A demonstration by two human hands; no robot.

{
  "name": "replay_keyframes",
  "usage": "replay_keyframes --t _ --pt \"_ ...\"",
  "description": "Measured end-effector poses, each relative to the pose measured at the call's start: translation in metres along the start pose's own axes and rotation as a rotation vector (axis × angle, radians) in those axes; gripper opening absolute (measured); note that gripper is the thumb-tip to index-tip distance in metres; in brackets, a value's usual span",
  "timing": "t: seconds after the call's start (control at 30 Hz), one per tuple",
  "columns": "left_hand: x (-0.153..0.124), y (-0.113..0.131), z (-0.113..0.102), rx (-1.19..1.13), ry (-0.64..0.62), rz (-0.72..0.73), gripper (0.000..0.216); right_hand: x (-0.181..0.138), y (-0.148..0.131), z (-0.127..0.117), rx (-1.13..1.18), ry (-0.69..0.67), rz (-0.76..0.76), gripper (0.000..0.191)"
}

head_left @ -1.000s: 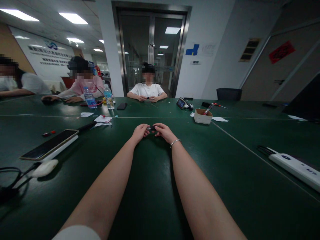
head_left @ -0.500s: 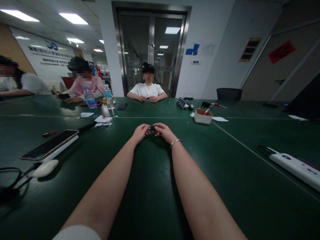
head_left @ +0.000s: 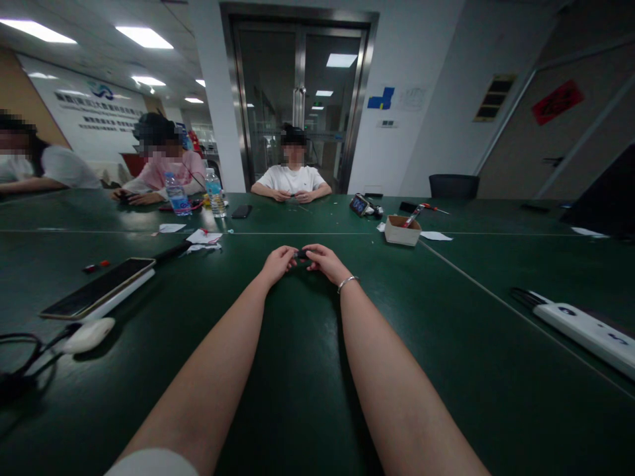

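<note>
Both arms stretch forward over the dark green table (head_left: 297,344), and the hands meet near its middle. Between the fingertips is a small black object (head_left: 301,254), too small for me to name its kind. My left hand (head_left: 278,266) pinches its left end, where a paler bit shows. My right hand (head_left: 325,262), with a silver bangle (head_left: 347,284) at the wrist, is closed on its right end. The fingers cover part of the object.
At left lie a phone (head_left: 102,287) on a white block, a white rounded device (head_left: 89,335) and cables. Bottles (head_left: 215,193) and paper scraps (head_left: 204,237) stand or lie beyond. A small box (head_left: 402,231) and a power strip (head_left: 588,330) are at right. Several people sit around.
Both hands keep almost the same place and hold on the small black object. The whole view has shifted very slightly.
</note>
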State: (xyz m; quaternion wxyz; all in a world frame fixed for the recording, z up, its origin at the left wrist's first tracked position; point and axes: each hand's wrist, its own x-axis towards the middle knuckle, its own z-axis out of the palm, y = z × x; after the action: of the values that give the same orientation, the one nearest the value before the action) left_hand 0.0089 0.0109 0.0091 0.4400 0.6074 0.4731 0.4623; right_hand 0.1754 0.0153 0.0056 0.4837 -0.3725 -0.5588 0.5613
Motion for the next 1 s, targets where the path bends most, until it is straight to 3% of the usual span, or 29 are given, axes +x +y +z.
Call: replay_keyframes --t 1.0 --pt "-0.0027 -0.001 -0.0008 0.014 0.001 0.064 0.026 -0.0009 -0.0022 0.001 0.0 0.012 0.007 0.013"
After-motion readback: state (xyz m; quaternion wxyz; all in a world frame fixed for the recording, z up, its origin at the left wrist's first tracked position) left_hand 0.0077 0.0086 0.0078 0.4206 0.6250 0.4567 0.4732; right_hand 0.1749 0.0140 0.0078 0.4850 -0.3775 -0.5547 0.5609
